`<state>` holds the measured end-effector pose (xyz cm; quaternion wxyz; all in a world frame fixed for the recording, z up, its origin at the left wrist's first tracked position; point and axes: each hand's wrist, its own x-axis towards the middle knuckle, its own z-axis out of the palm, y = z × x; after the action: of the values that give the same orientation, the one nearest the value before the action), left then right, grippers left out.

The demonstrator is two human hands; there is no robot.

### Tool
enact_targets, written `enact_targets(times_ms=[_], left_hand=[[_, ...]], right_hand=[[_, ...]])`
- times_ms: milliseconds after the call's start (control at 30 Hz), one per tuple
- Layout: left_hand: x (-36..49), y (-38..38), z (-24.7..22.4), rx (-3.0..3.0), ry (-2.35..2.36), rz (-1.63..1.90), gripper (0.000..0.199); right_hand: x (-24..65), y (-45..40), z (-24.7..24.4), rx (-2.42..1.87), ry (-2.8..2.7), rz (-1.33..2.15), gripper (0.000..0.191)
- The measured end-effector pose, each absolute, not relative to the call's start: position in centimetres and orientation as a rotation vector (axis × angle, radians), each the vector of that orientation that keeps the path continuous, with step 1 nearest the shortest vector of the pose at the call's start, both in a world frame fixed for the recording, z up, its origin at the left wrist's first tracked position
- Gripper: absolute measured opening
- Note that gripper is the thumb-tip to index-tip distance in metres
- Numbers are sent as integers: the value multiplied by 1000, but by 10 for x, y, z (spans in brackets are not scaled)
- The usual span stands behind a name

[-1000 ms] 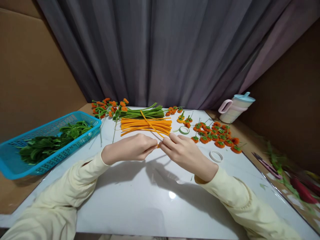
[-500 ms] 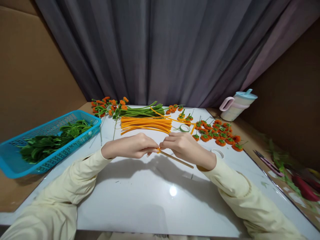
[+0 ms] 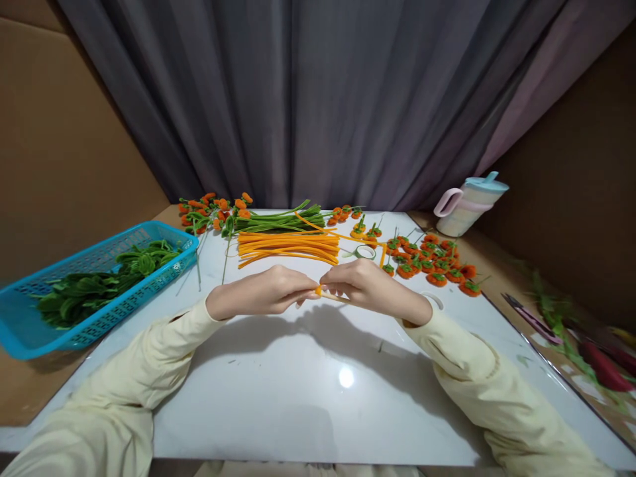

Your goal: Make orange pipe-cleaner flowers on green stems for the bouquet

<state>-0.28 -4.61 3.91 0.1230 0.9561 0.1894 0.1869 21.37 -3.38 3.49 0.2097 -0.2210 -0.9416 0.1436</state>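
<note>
Over the middle of the table, my left hand [image 3: 271,290] pinches a short orange pipe cleaner [image 3: 318,290] that sits curled around the tip of a thin wooden stick [image 3: 336,298]. My right hand [image 3: 365,285] is closed on the stick just beside that curl, and its palm and fingers hide most of the stick. The two hands' fingertips nearly meet. Beyond them lies a row of straight orange pipe cleaners [image 3: 288,246], with a bundle of green pipe cleaners [image 3: 283,220] behind it.
A blue basket [image 3: 163,262] holds green leaf shapes [image 3: 79,295] at left. Orange flowers [image 3: 218,205] lie at the back left, more orange flower heads [image 3: 427,260] at right. Green tape [image 3: 366,252], a white ring [image 3: 434,299], a tumbler [image 3: 470,207] and pink-handled scissors [image 3: 534,319] lie rightward.
The stick has swung so that its free end, which pointed out below my right hand, is now covered by that hand. My right fingers have curled around it, while my left hand keeps its pinch.
</note>
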Motion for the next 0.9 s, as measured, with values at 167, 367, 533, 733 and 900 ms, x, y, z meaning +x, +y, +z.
enact_targets(times_ms=[167,367,533,733,900], left_hand=[[-3,-48,39,2815,538,628,26],[-3,-50,37,2961,462,632,25],[-2,-55,38,3173,514,372,28],[-2,-59,36,3376,579,345,35],[-4,-50,29,3438,528,620,30]], right_hand=[[212,-28,34,-600,-2559,685,25],[209,-30,33,-793,-2382,1215,24],[211,-28,33,-820,-2145,1815,25],[215,-19,27,-711,-1936,2163,24],[217,-15,21,-685,-1886,2077,31]])
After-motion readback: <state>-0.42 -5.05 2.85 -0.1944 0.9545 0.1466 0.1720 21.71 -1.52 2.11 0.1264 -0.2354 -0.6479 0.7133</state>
